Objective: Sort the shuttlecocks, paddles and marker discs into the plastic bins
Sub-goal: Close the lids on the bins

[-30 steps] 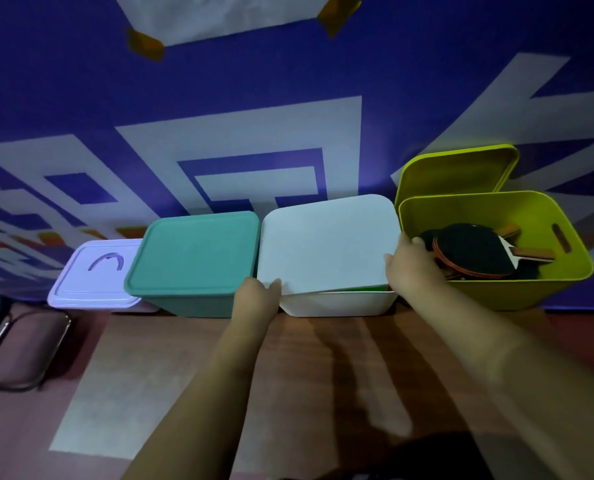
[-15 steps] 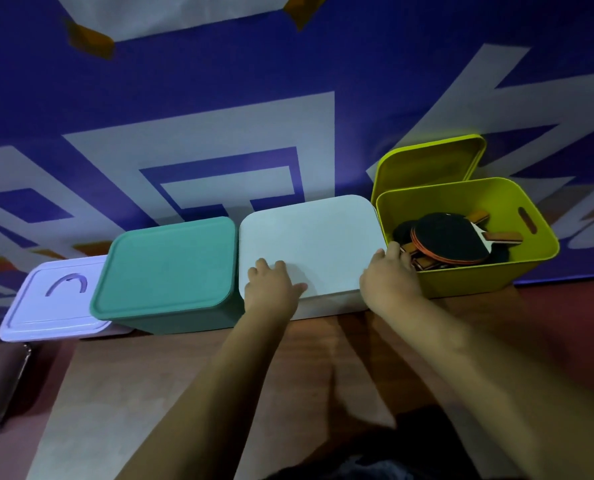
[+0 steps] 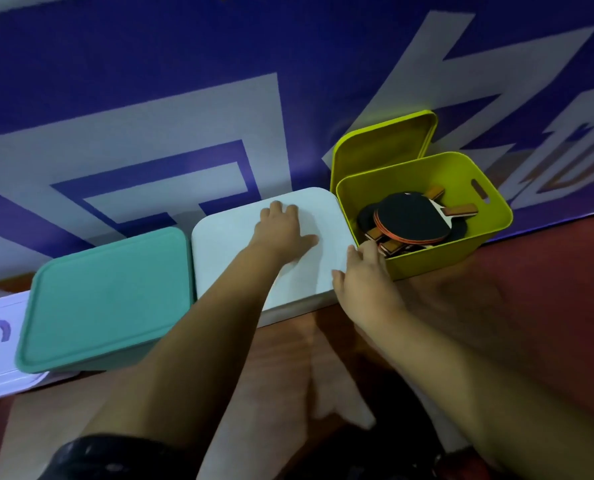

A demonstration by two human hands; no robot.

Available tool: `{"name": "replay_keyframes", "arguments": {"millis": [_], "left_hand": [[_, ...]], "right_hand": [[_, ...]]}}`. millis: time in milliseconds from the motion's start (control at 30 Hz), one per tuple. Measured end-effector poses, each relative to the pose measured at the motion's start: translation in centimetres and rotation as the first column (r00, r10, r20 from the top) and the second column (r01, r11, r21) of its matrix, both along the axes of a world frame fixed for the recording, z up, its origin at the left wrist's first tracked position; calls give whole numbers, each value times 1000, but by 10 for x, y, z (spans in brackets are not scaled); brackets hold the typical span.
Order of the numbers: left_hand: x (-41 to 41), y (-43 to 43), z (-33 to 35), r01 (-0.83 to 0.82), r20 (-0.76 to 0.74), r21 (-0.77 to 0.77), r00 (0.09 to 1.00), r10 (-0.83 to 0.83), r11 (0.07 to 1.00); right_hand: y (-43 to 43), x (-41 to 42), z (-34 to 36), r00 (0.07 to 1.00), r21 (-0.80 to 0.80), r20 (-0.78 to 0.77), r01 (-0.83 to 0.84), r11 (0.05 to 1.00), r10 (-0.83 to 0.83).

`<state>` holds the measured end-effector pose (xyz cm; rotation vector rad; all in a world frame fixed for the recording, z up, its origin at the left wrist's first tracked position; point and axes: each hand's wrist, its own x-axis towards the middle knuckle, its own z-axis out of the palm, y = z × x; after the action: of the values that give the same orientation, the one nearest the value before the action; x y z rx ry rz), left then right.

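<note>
The white lid [image 3: 233,244], raised at its front edge 1.0 s ago, now lies flat on the white bin [image 3: 290,315]. The left hand [image 3: 281,230] presses on the lid centre, palm down, fingers spread. The right hand [image 3: 365,278] touches the lid's right front corner, fingers relaxed, no pinch visible. The paddles [image 3: 413,220] lie in the open yellow bin [image 3: 437,259], touching the white bin's right side; the lidded teal bin [image 3: 105,292] stands just left. Judgement: 2 bins are closed; the yellow bin remains to be lidded.
</note>
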<state>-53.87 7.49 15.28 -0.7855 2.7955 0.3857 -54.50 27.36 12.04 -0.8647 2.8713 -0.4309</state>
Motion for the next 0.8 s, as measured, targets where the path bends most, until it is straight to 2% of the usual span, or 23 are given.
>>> {"name": "replay_keyframes", "arguments": {"millis": [100,167,267,367,567,700,800], "left_hand": [[-39,-14,0,65,-32,-29,997,-66,997],[-61,-23,-2,108,-9,-28,994,-108,994],[-80,-35,-7,150,57,19,987,-151,988],[-88,-43,-12,168,6,111,985,-170,979],[-95,-47,-19,240,-54,164,971,-235,957],[-103,-50,-17,423,52,120,901,-431,898],[-109,-54,-15,458,110,77,879,-464,886]], "right_hand": [[5,4,4,997,-62,39,63,996,-61],[5,7,5,979,-88,152,149,985,-135],[3,6,1,897,-139,338,348,927,-286],[2,6,-6,855,-201,438,394,897,-277],[5,13,-8,865,-283,429,402,871,-260],[8,18,-8,860,-303,425,428,851,-282],[7,20,-8,827,-318,465,488,813,-315]]}}
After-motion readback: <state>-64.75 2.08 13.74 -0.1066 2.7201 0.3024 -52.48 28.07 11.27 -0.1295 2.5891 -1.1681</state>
